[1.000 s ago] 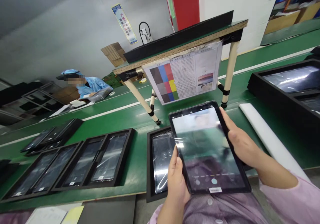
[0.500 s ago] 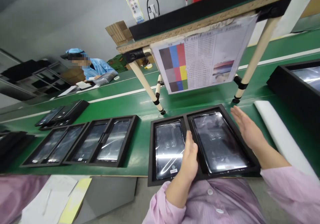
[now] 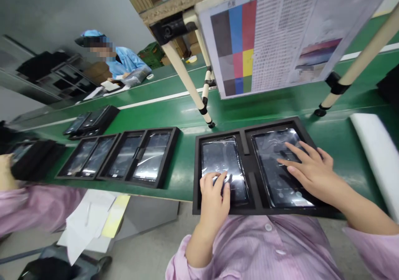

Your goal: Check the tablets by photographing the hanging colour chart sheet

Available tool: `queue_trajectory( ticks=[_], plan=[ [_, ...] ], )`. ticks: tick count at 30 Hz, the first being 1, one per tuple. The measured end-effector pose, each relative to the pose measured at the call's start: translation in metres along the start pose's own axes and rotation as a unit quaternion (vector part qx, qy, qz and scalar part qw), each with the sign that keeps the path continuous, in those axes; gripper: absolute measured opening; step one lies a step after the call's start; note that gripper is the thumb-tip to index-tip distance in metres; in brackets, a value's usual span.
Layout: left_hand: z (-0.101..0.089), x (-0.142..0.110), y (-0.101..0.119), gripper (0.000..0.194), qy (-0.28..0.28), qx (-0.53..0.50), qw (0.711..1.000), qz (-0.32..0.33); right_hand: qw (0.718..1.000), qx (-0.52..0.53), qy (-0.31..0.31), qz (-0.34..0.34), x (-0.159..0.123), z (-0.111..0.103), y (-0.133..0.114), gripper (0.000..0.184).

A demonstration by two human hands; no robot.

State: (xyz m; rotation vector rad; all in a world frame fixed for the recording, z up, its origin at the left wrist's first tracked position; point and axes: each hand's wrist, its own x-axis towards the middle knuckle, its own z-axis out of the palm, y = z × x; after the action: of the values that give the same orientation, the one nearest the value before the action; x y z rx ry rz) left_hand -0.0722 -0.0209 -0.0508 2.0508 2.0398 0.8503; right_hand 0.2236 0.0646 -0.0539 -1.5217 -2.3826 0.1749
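Note:
A black foam tray (image 3: 249, 163) with two compartments lies on the green bench in front of me. Each compartment holds a dark flat tablet-like panel in shiny clear film. My left hand (image 3: 215, 194) rests over the lower part of the left panel (image 3: 218, 153), fingers apart and slightly bent, gripping nothing. Across the right panel (image 3: 269, 147) my right hand (image 3: 311, 169) is spread, its fingertips on or just above the film; contact is hard to tell.
Two more filled foam trays (image 3: 158, 182) sit to the left, with stacked trays (image 3: 93, 122) behind. A white foam strip (image 3: 374, 159) lies right. A pipe-legged stand holds a printed sheet (image 3: 280, 38). A co-worker in blue (image 3: 124, 59) sits across; a pink sleeve (image 3: 40, 205) shows at left.
Both hands have come down over the panels: my left from the tray's middle divider to the left panel, my right from the outer edge onto the right panel. The view has shifted.

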Motion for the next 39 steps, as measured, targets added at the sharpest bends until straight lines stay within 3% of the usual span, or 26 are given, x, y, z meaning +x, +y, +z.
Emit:
queue_trajectory(
  ticks=[4,8,14,19,23,26,29,34,39],
  plan=[
    [-0.003,0.007,-0.014,0.037,-0.007,0.175,0.984,-0.023,0.998,0.009,0.061,0.021,-0.003,-0.010,-0.004,0.062],
    [0.001,0.012,-0.024,0.038,-0.035,0.230,0.972,-0.035,0.995,0.025,0.079,0.051,-0.012,-0.016,0.002,0.059],
    [0.006,0.008,-0.031,0.038,-0.075,0.199,0.977,0.008,0.990,-0.039,0.111,0.075,-0.027,-0.014,0.007,0.061],
    [0.005,0.004,-0.020,0.039,-0.087,0.164,0.981,0.059,0.987,-0.069,0.119,0.083,-0.028,-0.008,0.009,0.058],
    [0.008,0.004,-0.008,0.037,-0.082,0.157,0.983,0.057,0.988,-0.072,0.092,0.100,-0.025,-0.009,0.007,0.057],
    [0.009,0.005,0.000,0.034,-0.060,0.150,0.986,0.039,0.988,-0.042,0.109,0.101,-0.029,-0.015,0.007,0.059],
    [0.010,0.008,0.005,0.032,-0.048,0.146,0.988,0.035,0.989,-0.017,0.129,0.067,-0.040,-0.022,0.018,0.063],
    [0.015,0.013,0.006,0.035,-0.047,0.153,0.986,0.040,0.996,-0.042,0.082,-0.005,-0.072,-0.022,0.044,0.068],
    [0.017,0.015,0.005,0.035,-0.061,0.166,0.983,0.038,0.994,-0.080,0.074,-0.030,-0.092,-0.017,0.044,0.067]
  ],
)
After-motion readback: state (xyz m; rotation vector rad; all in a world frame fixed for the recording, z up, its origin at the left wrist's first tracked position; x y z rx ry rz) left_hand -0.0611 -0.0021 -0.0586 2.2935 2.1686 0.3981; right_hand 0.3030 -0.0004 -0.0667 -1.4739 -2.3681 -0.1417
